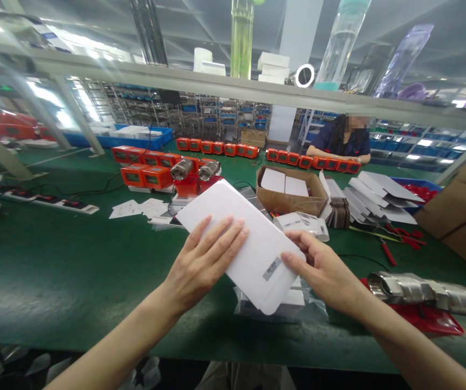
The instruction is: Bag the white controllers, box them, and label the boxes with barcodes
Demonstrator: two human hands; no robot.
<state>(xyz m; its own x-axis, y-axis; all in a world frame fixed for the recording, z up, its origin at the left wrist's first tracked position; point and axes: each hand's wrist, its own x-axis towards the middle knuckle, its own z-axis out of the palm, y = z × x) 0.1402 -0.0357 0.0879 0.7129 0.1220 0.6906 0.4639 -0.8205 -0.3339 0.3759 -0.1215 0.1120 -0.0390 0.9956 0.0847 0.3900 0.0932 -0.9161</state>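
Observation:
A flat white box (244,233) with a small barcode label near its lower end is held above the green table (54,271), tilted from upper left to lower right. My left hand (204,260) lies on its left face with fingers stretched along it. My right hand (317,268) grips the box's right edge next to the label, thumb on top. Under the box lies a clear plastic bag with more white boxes (293,300).
Orange devices (147,176) stand in rows behind, with two metal cylinders (194,169). A cardboard carton (289,189) holds white boxes. Flat white cartons (379,197) are stacked to the right, near red tools (399,235) and metal parts (423,292). A seated person (342,143) works opposite.

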